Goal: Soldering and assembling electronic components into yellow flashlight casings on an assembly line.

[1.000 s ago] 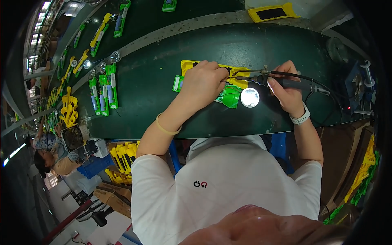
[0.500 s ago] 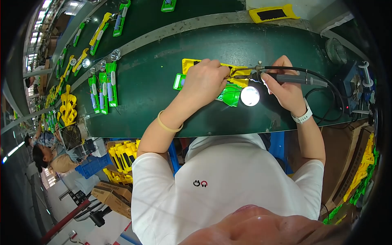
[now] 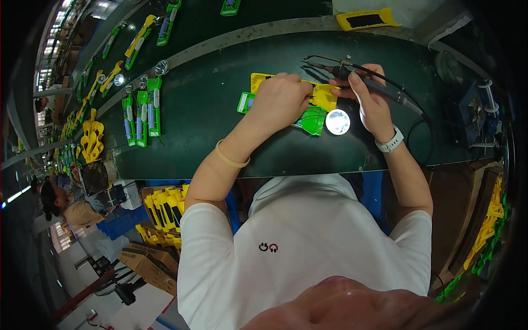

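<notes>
My left hand (image 3: 281,104) is closed over a yellow plastic flashlight casing (image 3: 324,98), its fingertips mostly hidden. Under and beside it lies a green casing half (image 3: 311,122), its other end showing left of my wrist. A bright round reflector lamp (image 3: 337,122) rests at the right end, with a thin dark wire near it. My right hand (image 3: 374,113) grips a black-handled soldering iron (image 3: 389,92) with a thin metal feed tube along it. The iron's tip points left, above and apart from the casing.
Several green casings with batteries (image 3: 142,118) lie to the left on the green bench (image 3: 220,154). A yellow casing half (image 3: 368,20) sits on the far ledge. The soldering station (image 3: 467,118) stands at right, its cable looping nearby. A fan (image 3: 93,177) and another person are at left.
My right hand has lifted the soldering iron up and away from the casing, its tip no longer by my left fingers. My left hand stays nearly in place.
</notes>
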{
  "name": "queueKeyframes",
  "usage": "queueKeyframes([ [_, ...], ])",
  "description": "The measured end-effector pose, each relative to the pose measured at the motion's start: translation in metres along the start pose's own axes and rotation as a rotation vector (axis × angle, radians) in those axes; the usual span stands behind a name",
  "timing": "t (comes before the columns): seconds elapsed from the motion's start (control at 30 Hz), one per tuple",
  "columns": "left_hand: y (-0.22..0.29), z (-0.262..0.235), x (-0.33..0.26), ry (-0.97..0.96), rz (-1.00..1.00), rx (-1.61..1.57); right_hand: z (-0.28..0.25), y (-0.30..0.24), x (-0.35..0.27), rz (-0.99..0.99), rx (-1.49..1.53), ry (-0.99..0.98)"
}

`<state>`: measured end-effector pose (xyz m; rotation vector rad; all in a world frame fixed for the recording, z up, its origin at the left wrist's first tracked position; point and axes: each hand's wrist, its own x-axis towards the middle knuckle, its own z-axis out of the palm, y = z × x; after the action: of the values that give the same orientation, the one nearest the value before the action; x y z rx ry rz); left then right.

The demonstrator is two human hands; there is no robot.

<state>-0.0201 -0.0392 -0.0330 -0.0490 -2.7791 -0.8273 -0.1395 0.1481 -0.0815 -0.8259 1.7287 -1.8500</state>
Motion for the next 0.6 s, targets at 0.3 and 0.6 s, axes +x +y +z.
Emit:
queueKeyframes([
  [0.3,0.025,0.017,0.000,-0.137,0.085,0.226,-0.001,-0.022,-0.032,0.017,0.380,0.136],
  [0.6,0.026,0.016,0.000,-0.019,0.035,0.038,-0.020,0.021,-0.042,0.135,0.284,0.165],
])
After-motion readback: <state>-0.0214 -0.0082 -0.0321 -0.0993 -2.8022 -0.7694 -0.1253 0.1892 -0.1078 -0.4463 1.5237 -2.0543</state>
